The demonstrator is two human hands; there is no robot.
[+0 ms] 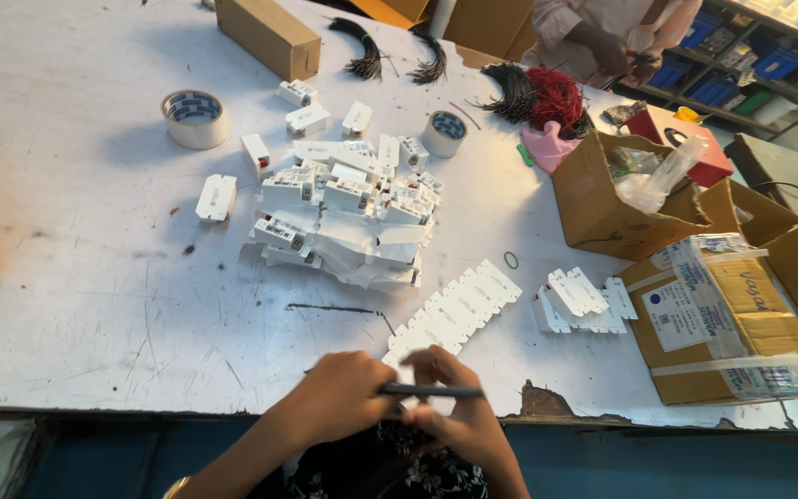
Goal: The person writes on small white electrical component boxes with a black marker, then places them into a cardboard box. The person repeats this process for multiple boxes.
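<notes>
The dark rod [436, 391] is motion-blurred (its kind unclear); the right hand [459, 416] hides the strip's near end.

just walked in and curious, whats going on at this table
A person at the near edge of a scuffed white table holds a thin dark rod between the left hand and right hand. A row of white plastic parts lies just ahead, with a bigger pile beyond. Another person works at the far side.

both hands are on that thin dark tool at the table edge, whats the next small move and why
Probably reach for the nearest piece in the row of white parts. The left hand and right hand pinch only the tool, and that row lies right above them.
</notes>
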